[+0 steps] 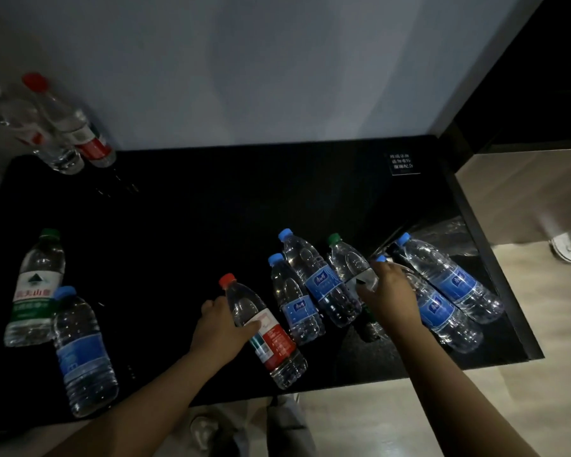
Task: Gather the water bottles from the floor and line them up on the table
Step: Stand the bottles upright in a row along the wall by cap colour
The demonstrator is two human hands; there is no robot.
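Several clear water bottles stand on the black table (211,225). My left hand (221,331) grips a red-capped bottle with a red label (264,334) near the front edge. My right hand (386,291) is wrapped round a blue-capped bottle (442,318) at the right, next to a green-capped bottle (350,262) and three more blue-capped ones (294,301), (320,282), (452,278). At the front left stand a green-capped bottle (35,288) and a blue-capped bottle (80,351). Two more bottles (76,127), (23,127) stand at the back left corner.
A pale wall rises behind the table. A small white-lettered sign (402,164) sits at the back right of the top. Crumpled clear plastic (442,232) lies near the right edge. Beyond that edge are a wood floor and a white shoe (566,249).
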